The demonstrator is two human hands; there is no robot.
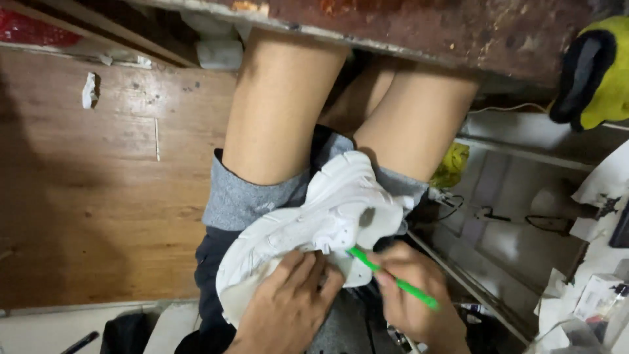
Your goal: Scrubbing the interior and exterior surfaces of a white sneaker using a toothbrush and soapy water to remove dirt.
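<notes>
A white sneaker (327,216) lies on my lap, sole side turned toward the knees. My left hand (288,305) presses down on its near side and holds it steady. My right hand (413,288) grips a thin green stick-like tool (393,278), and the tool's tip touches the shoe's edge close to my left fingers. Grey shorts (239,196) and bare legs are under the shoe.
A rusty table edge (419,26) runs across the top above my knees. A yellow and black glove (593,72) lies at the top right. A wooden floor (98,183) is to the left. White shelving (517,196), cables and paper scraps crowd the right side.
</notes>
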